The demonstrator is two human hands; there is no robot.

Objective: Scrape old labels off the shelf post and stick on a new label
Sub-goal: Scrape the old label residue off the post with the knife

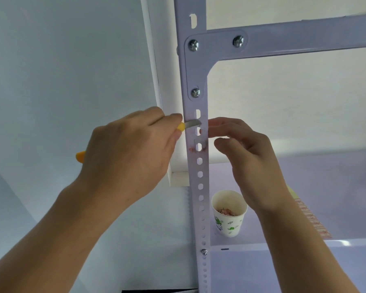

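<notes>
A white perforated shelf post (199, 174) runs down the middle of the view. Reddish label residue (195, 149) clings to it around two slots. My left hand (131, 153) grips a yellow-handled scraper knife (181, 126), and its metal blade (192, 123) lies flat against the post just above the residue. My right hand (243, 157) is at the post's right edge with curled fingers touching it beside the blade; it holds nothing that I can see.
A paper cup (228, 214) with green print holds scraped label bits on the shelf (304, 246) right of the post. A sheet with red print (313, 220) lies on the shelf behind my right forearm. A crossbeam (294, 39) is bolted above. A white wall is at left.
</notes>
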